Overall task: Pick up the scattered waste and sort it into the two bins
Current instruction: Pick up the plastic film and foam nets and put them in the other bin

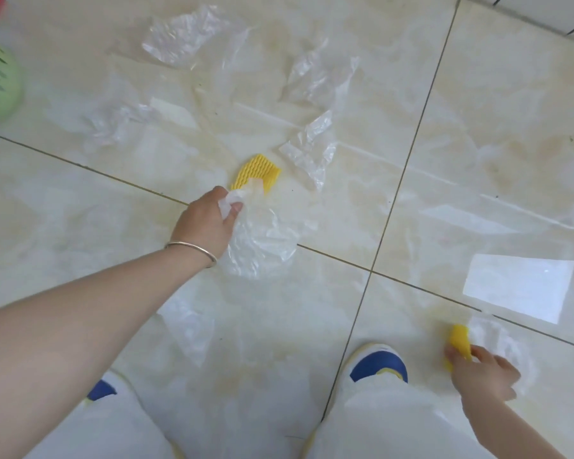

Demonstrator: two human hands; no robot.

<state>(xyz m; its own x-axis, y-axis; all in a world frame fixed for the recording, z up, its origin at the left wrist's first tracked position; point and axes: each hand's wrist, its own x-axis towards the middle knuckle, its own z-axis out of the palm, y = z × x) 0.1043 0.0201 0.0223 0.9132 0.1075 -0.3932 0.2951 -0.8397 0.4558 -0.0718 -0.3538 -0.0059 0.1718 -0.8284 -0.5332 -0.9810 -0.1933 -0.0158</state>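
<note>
Left hand (pixel 209 223) grips a clear plastic bag (pixel 262 243) mid-floor; right hand (pixel 481 376), near right, pinches yellow foam netting (pixel 460 341) with plastic.

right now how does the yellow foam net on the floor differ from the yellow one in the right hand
The foam net on the floor lies flat and spread, its mesh ribs clear; the foam net in the right hand is squeezed narrow and blurred.

The floor one lies free, just beyond the left hand, which pinches a clear plastic bag overlapping it; the other is gripped by the right hand.

Both are the same yellow.
</note>
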